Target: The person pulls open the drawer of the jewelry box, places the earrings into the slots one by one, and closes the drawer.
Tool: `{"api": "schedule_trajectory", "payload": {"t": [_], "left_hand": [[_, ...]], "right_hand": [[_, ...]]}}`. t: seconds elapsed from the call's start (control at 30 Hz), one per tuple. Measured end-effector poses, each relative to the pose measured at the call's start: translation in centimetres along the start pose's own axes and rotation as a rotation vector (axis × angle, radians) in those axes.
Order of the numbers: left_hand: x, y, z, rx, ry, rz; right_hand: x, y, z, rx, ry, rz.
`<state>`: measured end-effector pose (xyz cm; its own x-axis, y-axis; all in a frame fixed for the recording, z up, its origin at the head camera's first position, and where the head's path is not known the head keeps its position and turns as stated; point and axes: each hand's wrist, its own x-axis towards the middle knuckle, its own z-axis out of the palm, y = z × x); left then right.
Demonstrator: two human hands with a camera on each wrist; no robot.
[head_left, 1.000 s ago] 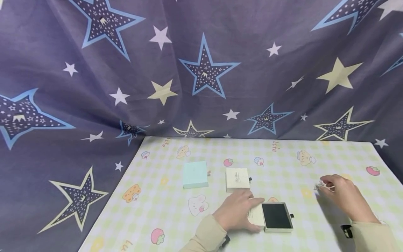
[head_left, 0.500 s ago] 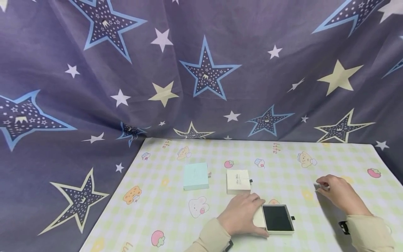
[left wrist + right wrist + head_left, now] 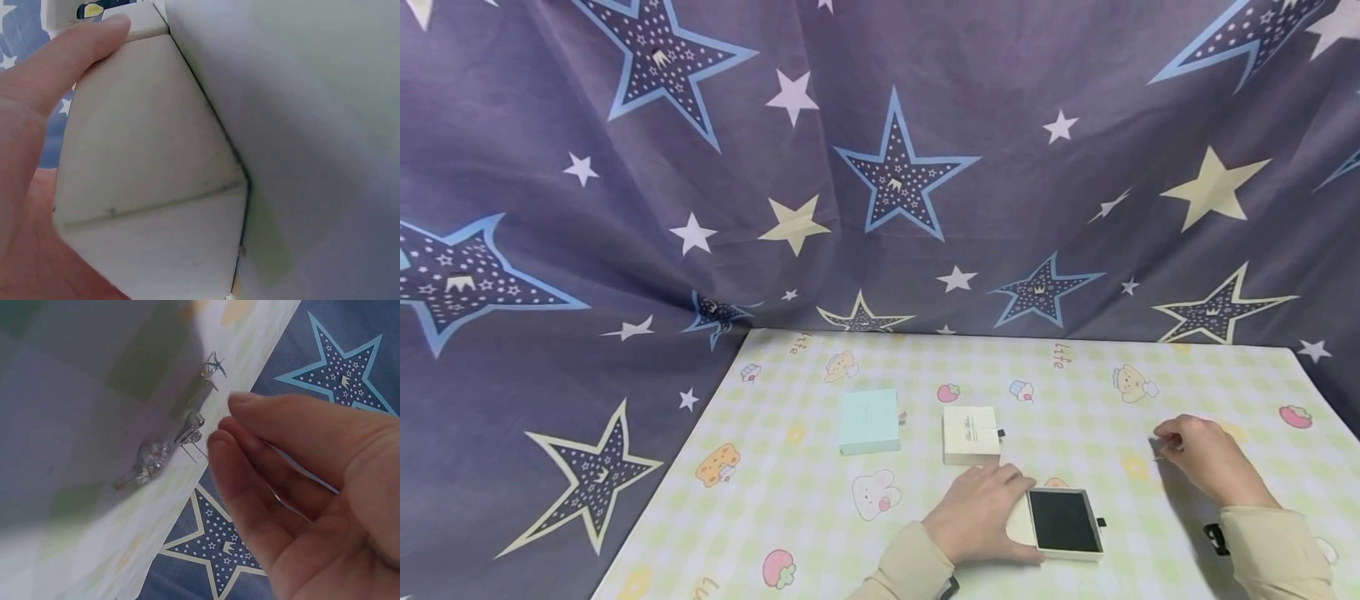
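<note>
Item: small metal earrings (image 3: 187, 434), on worktop (image 3: 820, 500) at right hand (image 3: 1206, 462); grip loosely apart, fingertips beside them. Prob. light, slippery, bendable; pinch by post. Left hand (image 3: 981, 521) clasps drawer box (image 3: 1060, 523).

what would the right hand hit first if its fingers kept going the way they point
Probably the small silvery metal pieces lying on the checked tablecloth, just ahead of the right hand's fingertips; depth is unclear.

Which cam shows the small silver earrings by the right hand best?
Right wrist: the earrings lie sharp on the tablecloth beside the right hand's fingertips. Head view shows only a speck there; left wrist shows none.
</note>
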<state>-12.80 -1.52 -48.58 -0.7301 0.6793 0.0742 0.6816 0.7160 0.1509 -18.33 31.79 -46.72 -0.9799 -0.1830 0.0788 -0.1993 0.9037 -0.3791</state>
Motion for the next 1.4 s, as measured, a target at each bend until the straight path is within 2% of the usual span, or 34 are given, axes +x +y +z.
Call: {"api": "schedule_trajectory", "payload": {"t": [0.17, 0.37, 0.73, 0.93, 1.2, 1.4], "left_hand": [[0.0, -0.2, -0.1, 0.009, 0.019, 0.019], [-0.1, -0.3, 0.0, 0.009, 0.022, 0.041], [-0.1, -0.3, 0.1, -0.032, 0.002, 0.037], [-0.1, -0.3, 0.2, -0.056, 0.0, 0.043], [-0.1, -0.4, 0.1, -0.082, -0.007, 0.044], [-0.1, -0.4, 0.4, -0.076, 0.0, 0.041]], "right_hand": [[0.3, 0.1, -0.1, -0.032, 0.024, 0.019], [0.6, 0.7, 0.1, -0.092, 0.0, -0.015], [1.1, 1.4, 0.4, -0.075, 0.006, -0.014], [0.7, 1.7, 0.7, -0.066, 0.071, -0.051], [0.4, 1.8, 0.6, -0.061, 0.105, -0.042], [0.0, 1.5, 0.7, -0.062, 0.203, -0.085]]}}
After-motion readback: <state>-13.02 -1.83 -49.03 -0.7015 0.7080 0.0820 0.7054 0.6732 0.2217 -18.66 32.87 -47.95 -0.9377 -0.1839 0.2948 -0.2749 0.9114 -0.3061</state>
